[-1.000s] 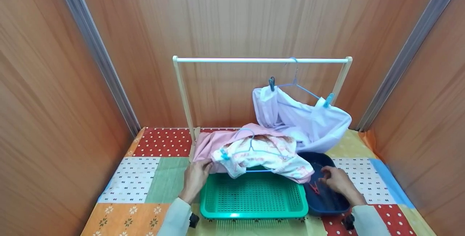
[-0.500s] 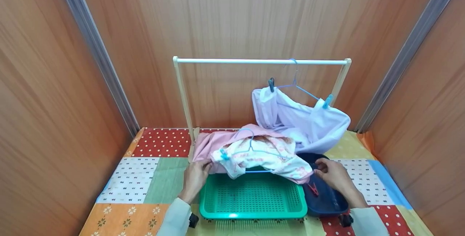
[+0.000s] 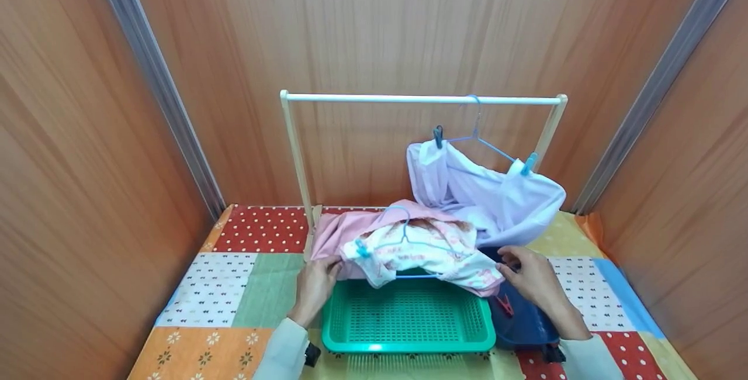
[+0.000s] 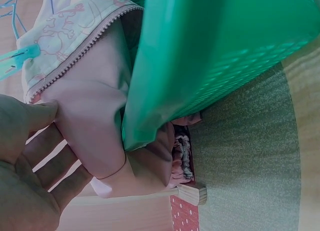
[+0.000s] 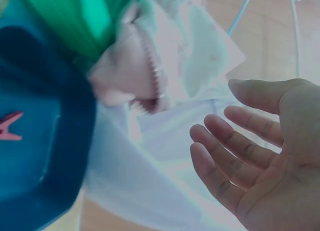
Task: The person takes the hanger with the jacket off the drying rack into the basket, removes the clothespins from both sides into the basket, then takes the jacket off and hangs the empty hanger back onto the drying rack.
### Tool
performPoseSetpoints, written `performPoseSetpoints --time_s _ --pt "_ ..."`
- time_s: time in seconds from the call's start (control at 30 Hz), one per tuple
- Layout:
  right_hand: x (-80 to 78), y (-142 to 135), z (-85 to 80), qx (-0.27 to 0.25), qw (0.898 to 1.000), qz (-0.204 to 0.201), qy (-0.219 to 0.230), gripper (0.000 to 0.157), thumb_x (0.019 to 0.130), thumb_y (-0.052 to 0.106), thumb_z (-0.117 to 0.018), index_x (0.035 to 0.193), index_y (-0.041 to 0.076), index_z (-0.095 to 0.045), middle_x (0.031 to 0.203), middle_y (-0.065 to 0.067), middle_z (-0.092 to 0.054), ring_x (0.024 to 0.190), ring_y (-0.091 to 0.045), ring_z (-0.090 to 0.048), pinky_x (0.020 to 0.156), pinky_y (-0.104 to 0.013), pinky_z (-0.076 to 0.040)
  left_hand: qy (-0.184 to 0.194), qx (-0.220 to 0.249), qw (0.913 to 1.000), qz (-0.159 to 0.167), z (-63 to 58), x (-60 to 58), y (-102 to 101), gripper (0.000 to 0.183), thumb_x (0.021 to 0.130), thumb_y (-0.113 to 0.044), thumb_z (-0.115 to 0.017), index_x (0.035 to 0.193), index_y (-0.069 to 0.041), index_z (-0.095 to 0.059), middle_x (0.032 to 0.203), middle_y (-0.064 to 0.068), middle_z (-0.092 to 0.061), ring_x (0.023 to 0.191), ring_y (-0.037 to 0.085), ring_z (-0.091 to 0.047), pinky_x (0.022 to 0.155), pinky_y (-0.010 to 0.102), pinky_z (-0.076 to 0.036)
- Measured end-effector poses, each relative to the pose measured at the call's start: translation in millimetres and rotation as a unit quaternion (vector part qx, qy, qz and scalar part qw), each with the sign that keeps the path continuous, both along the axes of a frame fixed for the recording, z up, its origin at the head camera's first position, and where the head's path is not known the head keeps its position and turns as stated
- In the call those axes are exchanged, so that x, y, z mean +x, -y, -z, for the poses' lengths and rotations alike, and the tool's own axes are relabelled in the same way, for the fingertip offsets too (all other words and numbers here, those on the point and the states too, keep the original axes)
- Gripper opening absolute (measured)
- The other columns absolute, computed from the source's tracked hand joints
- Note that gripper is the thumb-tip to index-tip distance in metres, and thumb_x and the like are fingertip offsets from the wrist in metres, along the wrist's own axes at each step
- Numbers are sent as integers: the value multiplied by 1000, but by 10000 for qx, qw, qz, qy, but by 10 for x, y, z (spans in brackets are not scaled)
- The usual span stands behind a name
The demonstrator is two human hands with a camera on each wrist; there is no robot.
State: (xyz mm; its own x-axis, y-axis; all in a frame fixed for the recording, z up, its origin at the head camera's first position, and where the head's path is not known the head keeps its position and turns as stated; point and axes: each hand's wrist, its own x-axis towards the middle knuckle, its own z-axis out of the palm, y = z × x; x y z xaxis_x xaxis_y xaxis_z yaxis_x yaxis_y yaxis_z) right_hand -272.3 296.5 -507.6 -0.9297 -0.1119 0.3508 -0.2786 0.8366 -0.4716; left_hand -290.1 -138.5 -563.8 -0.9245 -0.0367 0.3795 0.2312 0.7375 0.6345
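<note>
A pink zip jacket [image 3: 350, 229] with a printed white lining lies draped over the back of the green basket [image 3: 409, 347]. On it rests a blue wire hanger [image 3: 416, 276], and a light-blue clothespin [image 3: 362, 249] sits at its left shoulder. My left hand [image 3: 314, 291] pinches the jacket's left edge near the zip, thumb on the near side. By the jacket's right corner, my right hand [image 3: 533, 279] holds nothing; its fingers are relaxed and apart from the cloth in the right wrist view. Below it, a red clothespin [image 3: 505, 305] lies in the dark blue tub [image 3: 523, 327].
Behind stands a rack with a white rail [image 3: 374, 98]. A pale lavender garment [image 3: 485, 193] hangs there on another hanger, held by a dark clothespin [image 3: 438, 137] and a blue clothespin [image 3: 529, 163]. Wood-grain panels close in the back and sides. A patchwork cloth [image 3: 204, 333] covers the table.
My right hand has moved from over the blue tub up and left to the jacket's right corner. My left hand keeps its place on the jacket.
</note>
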Motion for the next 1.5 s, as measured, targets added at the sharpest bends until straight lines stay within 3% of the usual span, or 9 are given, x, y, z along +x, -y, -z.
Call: performPoseSetpoints --time_s 0.23,0.5,0.7,1.07,1.33,1.5 --pt "76 202 -147 -82 9977 -264 -620 25 83 11 -78 107 7 -71 96 -7 -73 87 -21 -69 72 -38 -57 -95 -41 9999 -49 -4 4 -4 15 91 -15 -70 104 -14 -78 66 -2 -66 55 8 -46 50 22 -36" --pt "116 461 -229 -100 9876 -812 -1339 26 79 10 -81 104 12 -73 94 -3 -73 82 -17 -68 69 -31 -53 -30 17 10000 -15 -1 2 9 15 91 -14 -69 103 -15 -78 64 -5 -63 54 7 -46 49 21 -36" --pt "146 661 -248 -206 9825 -1207 -1403 25 81 12 -80 105 13 -72 97 -4 -73 88 -18 -70 71 -40 -57 16 37 10000 -5 -8 7 9 15 92 -15 -69 104 -15 -78 62 -5 -61 53 7 -45 48 21 -34" --pt "131 1038 -165 -222 9699 -1661 -1767 26 81 16 -80 106 16 -71 99 0 -72 86 -13 -68 68 -34 -56 -27 -10 10000 -51 6 -1 4 13 91 -15 -69 101 -16 -78 71 -2 -70 57 8 -49 52 24 -39" --pt "123 1317 -184 -515 9576 -2080 -1924 26 84 15 -78 108 14 -70 102 0 -71 89 -17 -69 72 -32 -56 -74 -41 10000 -53 16 8 -6 14 91 -15 -70 102 -14 -78 64 -4 -64 55 7 -47 50 22 -36" --pt "81 1501 -210 -501 9563 -2154 -1913 29 83 13 -79 110 15 -70 105 1 -70 92 -14 -68 75 -33 -56 -59 -31 10000 -67 12 6 -6 15 91 -15 -70 104 -15 -78 64 -4 -63 54 7 -47 50 22 -36"
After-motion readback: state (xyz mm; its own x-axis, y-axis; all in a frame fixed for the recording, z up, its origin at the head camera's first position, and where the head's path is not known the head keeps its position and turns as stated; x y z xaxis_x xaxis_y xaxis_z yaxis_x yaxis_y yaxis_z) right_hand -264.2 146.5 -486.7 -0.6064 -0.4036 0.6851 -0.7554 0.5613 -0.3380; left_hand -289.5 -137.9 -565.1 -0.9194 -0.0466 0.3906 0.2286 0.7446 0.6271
